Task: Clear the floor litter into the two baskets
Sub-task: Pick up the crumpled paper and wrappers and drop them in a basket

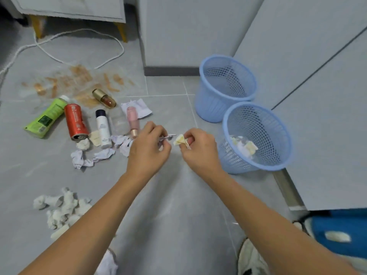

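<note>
My left hand (150, 147) pinches a thin flat paper scrap (168, 136) above the floor. Just right of it, my right hand (198, 148) pinches a crumpled yellowish paper wad (179, 140). Two blue mesh baskets stand to the right: the near basket (278, 135) holds several paper pieces, the far basket (210, 104) shows nothing inside. Litter lies to the left: a green tube (46, 117), a red can (75, 122), a white bottle (103, 129), a pink bottle (132, 121), a gold lipstick (104, 98), crumpled receipts (89, 158) and a tissue pile (61, 208).
A white cord (79, 33) loops over the floor near a cabinet's wooden legs at the back left. An orange-brown smear (79, 80) stains the tiles. Grey cabinets (317, 96) line the right side. A blue object (341, 233) and a white shoe (250, 259) sit at the lower right.
</note>
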